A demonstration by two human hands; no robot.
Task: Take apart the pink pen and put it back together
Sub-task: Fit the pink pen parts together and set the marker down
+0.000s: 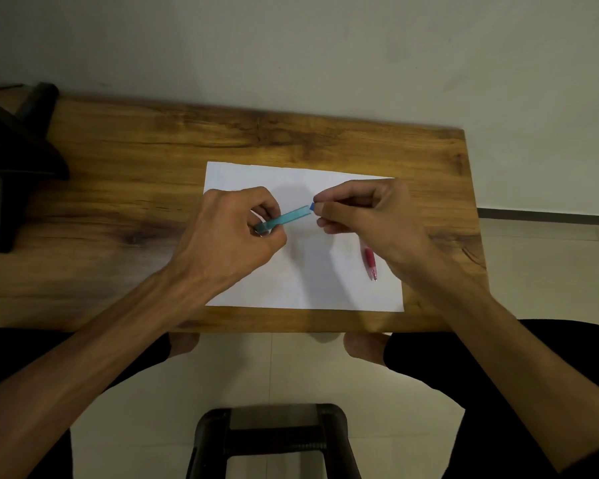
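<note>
A pink pen lies on the white sheet of paper, its tip toward me, partly hidden under my right wrist. Above the sheet, both hands hold a teal pen. My left hand grips its lower left end between curled fingers. My right hand pinches the blue cap end at the upper right. Neither hand touches the pink pen.
The paper lies on a wooden table against a pale wall. A dark stand occupies the table's left end. A dark stool stands on the tiled floor below, between my knees.
</note>
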